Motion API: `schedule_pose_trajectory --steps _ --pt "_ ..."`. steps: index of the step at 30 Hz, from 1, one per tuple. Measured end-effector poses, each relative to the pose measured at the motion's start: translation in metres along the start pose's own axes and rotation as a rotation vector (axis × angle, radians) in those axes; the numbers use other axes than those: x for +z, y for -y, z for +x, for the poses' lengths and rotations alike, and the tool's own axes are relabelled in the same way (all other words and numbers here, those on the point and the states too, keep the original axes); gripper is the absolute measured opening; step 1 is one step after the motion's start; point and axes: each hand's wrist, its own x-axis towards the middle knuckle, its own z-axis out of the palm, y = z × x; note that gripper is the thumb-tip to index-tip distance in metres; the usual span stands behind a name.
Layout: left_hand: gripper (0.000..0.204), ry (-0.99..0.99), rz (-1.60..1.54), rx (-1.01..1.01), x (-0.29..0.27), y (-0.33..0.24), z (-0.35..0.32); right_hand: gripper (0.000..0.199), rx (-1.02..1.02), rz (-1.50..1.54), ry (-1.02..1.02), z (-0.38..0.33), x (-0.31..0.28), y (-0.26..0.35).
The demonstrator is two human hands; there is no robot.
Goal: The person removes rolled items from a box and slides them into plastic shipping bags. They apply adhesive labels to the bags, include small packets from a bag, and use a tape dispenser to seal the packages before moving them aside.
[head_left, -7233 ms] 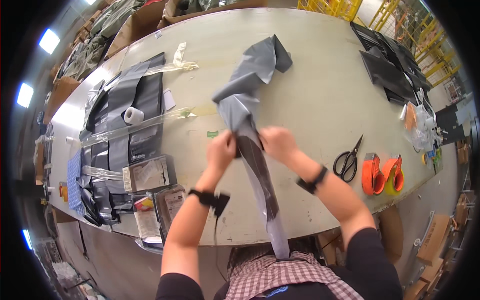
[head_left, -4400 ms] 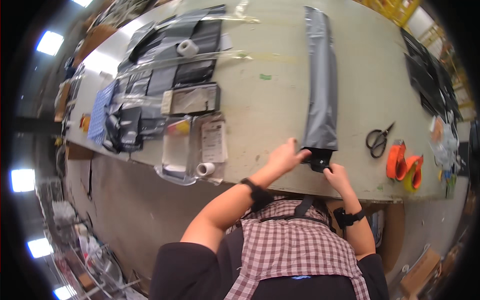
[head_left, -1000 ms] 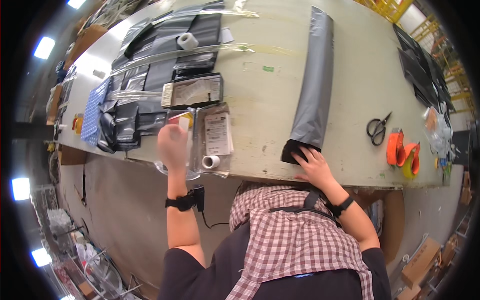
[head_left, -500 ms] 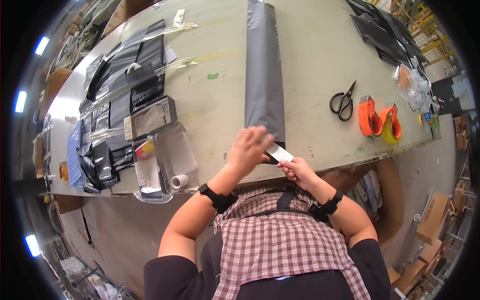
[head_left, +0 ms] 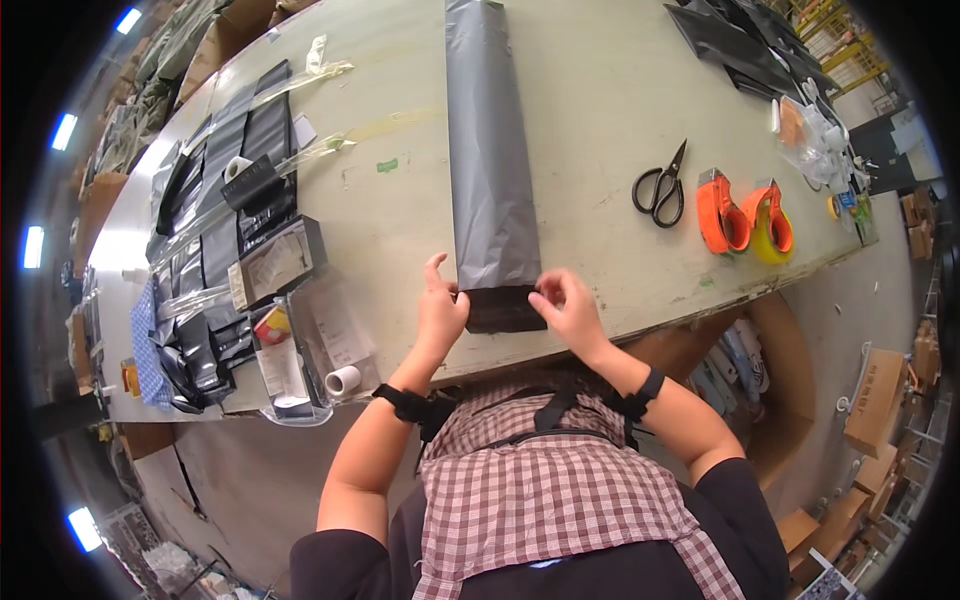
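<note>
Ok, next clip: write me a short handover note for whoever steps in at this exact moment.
Left hand: open, fingers spread, pressing the left edge of the grey mailer bag at its near end.
Right hand: fingertips pinched at the right edge of the bag's dark end flap.
The bag lies flat and lengthwise on the table, with the flap at the near edge.
Scissors and two orange tape dispensers sit to the right, untouched.
Done: bag laid out straight.
Left: the end flap looks not yet sealed; I cannot tell for certain.
</note>
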Motion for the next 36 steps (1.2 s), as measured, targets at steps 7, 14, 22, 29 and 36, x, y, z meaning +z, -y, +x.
schedule_pose_trajectory --steps 7,14,22,29,36 --pt "0.025 -0.007 0.499 0.848 0.023 -0.024 -0.016 0.028 0.788 0.087 0.657 0.034 -0.02 -0.015" --pt "0.013 0.073 0.227 0.666 0.049 -0.022 -0.011 0.031 1.067 0.687 0.556 0.019 -0.024 -0.005" --pt "0.018 0.187 0.643 1.185 0.009 0.004 -0.045 0.023 1.015 0.742 0.57 0.023 -0.028 -0.004" --pt "0.027 0.719 1.266 0.094 -0.169 0.193 -0.282 0.031 -0.323 -0.27 0.261 0.043 -0.041 -0.027" --pt "0.019 0.461 0.377 0.313 -0.099 -0.072 -0.029 0.05 -0.532 -0.21 0.111 0.059 -0.042 -0.07"
